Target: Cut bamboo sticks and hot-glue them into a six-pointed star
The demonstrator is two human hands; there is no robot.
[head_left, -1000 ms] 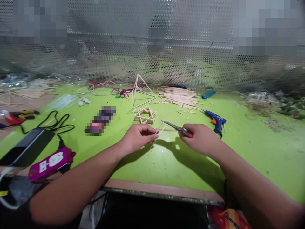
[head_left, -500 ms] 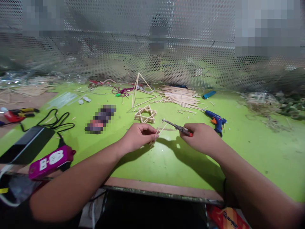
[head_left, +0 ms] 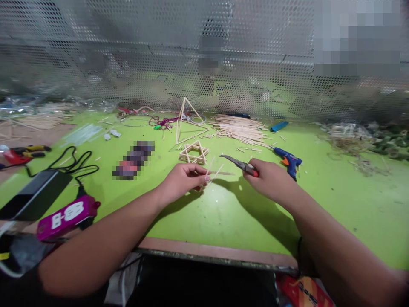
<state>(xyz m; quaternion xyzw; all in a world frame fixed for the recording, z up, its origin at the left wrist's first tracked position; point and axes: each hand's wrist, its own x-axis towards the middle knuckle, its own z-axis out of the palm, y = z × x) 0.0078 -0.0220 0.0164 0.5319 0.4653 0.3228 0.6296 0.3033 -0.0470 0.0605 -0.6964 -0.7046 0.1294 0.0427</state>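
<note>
My left hand is closed in a pinch on a few thin wooden sticks that fan out to the right above the green table. My right hand is wrapped round the red handles of a pair of pliers, whose metal jaws point left toward the stick tips without touching them. Just behind my hands lies a flat star-shaped stick frame, and further back stands a stick pyramid.
A blue glue gun lies right of my right hand. A heap of loose sticks and a blue lighter lie at the back. At the left are a pink power strip, a black adapter with cables, and red-yellow tools. A perforated metal screen closes the back.
The pliers have lifted slightly up and away from the sticks. My left hand has turned the sticks a little. Both hands stay in the same place.
</note>
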